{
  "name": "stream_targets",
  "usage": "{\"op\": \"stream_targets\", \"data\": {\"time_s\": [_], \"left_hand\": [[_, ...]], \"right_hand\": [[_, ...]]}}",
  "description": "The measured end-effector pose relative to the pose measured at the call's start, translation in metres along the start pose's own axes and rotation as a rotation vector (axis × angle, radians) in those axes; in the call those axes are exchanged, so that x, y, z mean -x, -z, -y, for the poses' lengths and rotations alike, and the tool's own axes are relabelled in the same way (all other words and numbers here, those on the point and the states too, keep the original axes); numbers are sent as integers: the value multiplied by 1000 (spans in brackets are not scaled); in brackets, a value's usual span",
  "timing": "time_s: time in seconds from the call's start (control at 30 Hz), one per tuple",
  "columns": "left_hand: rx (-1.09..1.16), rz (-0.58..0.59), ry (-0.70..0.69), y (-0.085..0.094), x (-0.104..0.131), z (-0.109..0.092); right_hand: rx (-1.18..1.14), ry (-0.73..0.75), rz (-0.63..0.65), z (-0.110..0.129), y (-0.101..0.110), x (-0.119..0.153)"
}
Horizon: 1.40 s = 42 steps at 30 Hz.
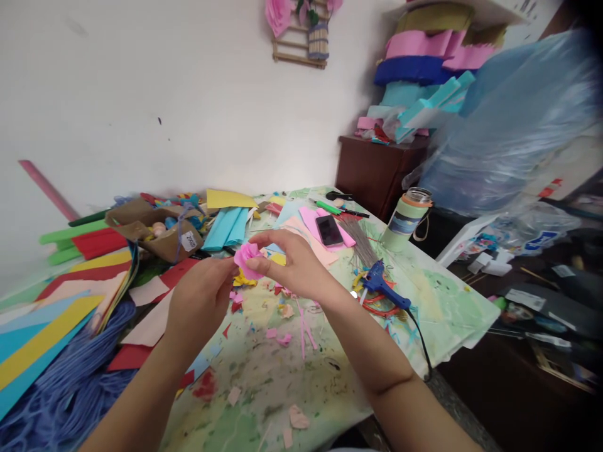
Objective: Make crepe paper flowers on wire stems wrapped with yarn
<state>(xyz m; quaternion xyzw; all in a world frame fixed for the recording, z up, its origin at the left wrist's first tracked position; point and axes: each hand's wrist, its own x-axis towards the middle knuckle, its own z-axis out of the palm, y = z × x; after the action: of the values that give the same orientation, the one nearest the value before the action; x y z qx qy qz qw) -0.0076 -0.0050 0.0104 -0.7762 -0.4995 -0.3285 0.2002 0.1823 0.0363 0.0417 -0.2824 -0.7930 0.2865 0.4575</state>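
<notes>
A paint-stained table (330, 389). Over its middle, in from the near edge, the left hand (200, 298) bunches its fingers, grip unclear; the right hand (301, 267) pinches a roundish pink paper flower (247, 257) between both.

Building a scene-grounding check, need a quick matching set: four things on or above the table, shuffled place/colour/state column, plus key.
Things
1. pink ruffled piece
2. phone
3. glue gun
4. bottle

Place, colour or state
A. standing upright, light green with an orange rim
B. pinched in the fingers of the right hand
C. mostly blue, lying on its side
D. lying on pink paper, dark screen up

Pairs: 1-B, 2-D, 3-C, 4-A
</notes>
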Motion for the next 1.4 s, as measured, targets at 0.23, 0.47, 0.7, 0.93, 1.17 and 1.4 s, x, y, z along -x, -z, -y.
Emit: {"op": "stream_targets", "data": {"time_s": [0.23, 0.47, 0.7, 0.93, 1.17, 1.4], "left_hand": [[-13, 23, 43, -1, 0, 0], [21, -59, 115, -8, 2, -2], [9, -25, -21, -10, 6, 2], [20, -62, -8, -8, 6, 2], [-3, -80, 42, -9, 7, 3], [3, -32, 83, -7, 5, 0]], "right_hand": [[30, 5, -58, -4, 1, 0], [92, -15, -13, -5, 0, -1], [115, -18, 1, -10, -2, -3], [130, -29, 2, -11, -3, -3], [122, -16, 23, -6, -1, -1], [151, -18, 7, -8, -1, -1]]}}
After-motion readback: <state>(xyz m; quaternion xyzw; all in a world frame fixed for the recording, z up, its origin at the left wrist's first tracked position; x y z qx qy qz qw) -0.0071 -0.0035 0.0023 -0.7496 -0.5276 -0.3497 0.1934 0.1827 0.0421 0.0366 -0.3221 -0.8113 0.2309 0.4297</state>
